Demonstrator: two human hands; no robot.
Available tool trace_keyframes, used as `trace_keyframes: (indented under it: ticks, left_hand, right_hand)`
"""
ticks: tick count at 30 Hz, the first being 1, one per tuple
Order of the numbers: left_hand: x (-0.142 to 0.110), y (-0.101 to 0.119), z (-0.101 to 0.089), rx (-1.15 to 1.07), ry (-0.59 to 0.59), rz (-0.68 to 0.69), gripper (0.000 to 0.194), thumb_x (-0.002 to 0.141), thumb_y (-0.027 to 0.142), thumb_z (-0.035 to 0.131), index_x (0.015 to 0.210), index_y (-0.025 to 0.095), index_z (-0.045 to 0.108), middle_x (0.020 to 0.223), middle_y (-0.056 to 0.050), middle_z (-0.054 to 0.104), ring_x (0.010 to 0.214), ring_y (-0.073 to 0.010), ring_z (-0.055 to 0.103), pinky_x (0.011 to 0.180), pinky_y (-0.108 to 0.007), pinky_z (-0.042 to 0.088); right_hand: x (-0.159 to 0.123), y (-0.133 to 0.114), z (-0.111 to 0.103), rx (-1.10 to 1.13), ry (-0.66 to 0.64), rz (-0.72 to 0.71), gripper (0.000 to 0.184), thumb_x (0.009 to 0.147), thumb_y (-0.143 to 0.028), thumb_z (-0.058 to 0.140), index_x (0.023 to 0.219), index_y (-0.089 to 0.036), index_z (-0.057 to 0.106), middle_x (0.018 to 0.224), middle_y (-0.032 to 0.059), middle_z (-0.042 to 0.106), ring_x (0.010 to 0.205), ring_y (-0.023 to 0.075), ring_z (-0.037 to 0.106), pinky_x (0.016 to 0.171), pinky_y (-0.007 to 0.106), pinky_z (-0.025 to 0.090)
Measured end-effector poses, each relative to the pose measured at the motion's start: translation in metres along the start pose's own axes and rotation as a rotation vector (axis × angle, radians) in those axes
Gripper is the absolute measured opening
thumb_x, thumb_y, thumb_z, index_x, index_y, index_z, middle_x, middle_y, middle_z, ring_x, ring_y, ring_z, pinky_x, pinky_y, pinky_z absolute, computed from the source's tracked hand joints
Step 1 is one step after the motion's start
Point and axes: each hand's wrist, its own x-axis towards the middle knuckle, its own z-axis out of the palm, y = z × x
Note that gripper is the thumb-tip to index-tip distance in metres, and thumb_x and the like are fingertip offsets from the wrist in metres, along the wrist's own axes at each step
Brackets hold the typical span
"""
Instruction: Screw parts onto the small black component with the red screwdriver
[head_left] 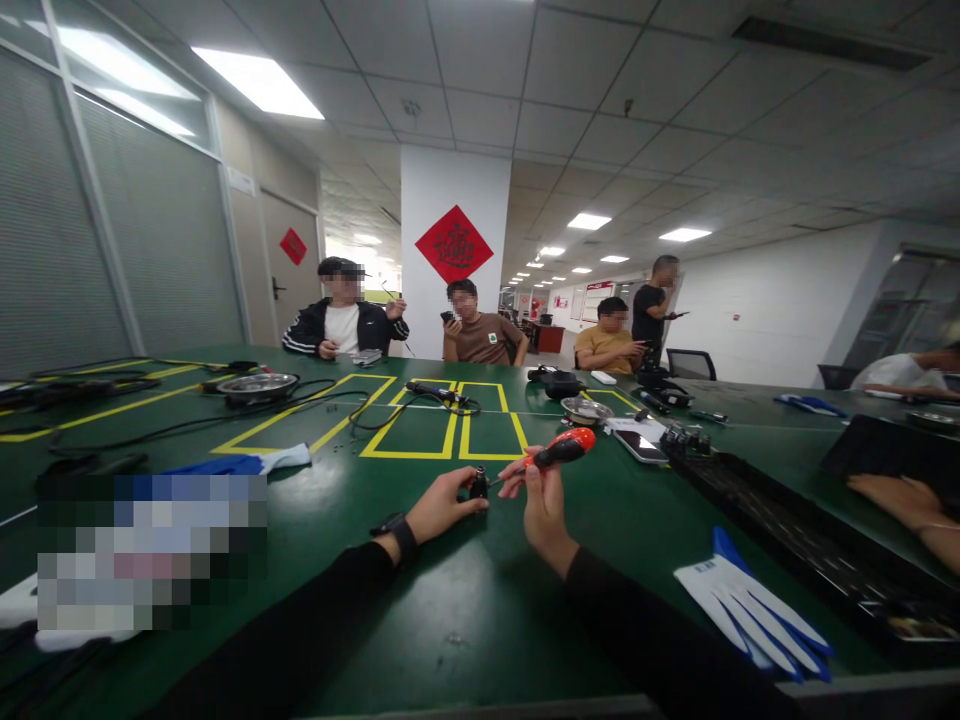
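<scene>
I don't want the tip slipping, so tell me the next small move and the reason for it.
Probably steady the small black part in the left hand and square the screwdriver to it. The right hand points the shaft at the part's side, but whether the tip is seated can't be made out.

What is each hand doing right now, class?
Left hand: closed on a small black part.
Right hand: holding a red and black screwdriver, its tip near that part.
</scene>
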Motion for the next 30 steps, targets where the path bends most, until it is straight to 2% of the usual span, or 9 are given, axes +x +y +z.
trace_keyframes:
  ticks: [13, 21, 30]
  left_hand:
    - [0.0002, -0.0012, 0.0007, 0.033, 0.007, 0.015, 0.023, 0.072, 0.033, 0.061, 0.087, 0.015, 0.057, 0.081, -0.002, 0.06, 0.075, -0.0158, 0.054, 0.069, -0.026, 0.043]
    - [-0.0003, 0.0, -0.0001, 0.016, 0.004, 0.022, 0.024, 0.072, 0.032, 0.06, 0.088, 0.015, 0.058, 0.083, -0.003, 0.061, 0.076, -0.0167, 0.055, 0.07, -0.027, 0.043]
    - [0.0009, -0.0012, 0.0003, -0.071, -0.011, -0.041, 0.025, 0.074, 0.03, 0.056, 0.093, 0.015, 0.061, 0.086, -0.004, 0.064, 0.079, -0.0177, 0.057, 0.075, -0.028, 0.044]
  right_hand:
    - [-0.0022, 0.0063, 0.0, -0.109, -0.139, 0.019, 0.022, 0.089, -0.034, 0.037, 0.106, -0.02, 0.038, 0.078, 0.002, 0.059, 0.057, 0.0137, 0.059, 0.058, 0.029, 0.046]
    - [-0.0028, 0.0048, 0.0008, -0.098, -0.104, 0.006, 0.024, 0.089, -0.036, 0.037, 0.107, -0.02, 0.038, 0.078, 0.0024, 0.059, 0.057, 0.0141, 0.059, 0.057, 0.029, 0.047]
    - [-0.0017, 0.0045, 0.0007, -0.089, -0.102, 0.01, 0.025, 0.089, -0.036, 0.037, 0.106, -0.019, 0.039, 0.079, 0.0025, 0.059, 0.058, 0.0133, 0.058, 0.057, 0.028, 0.047]
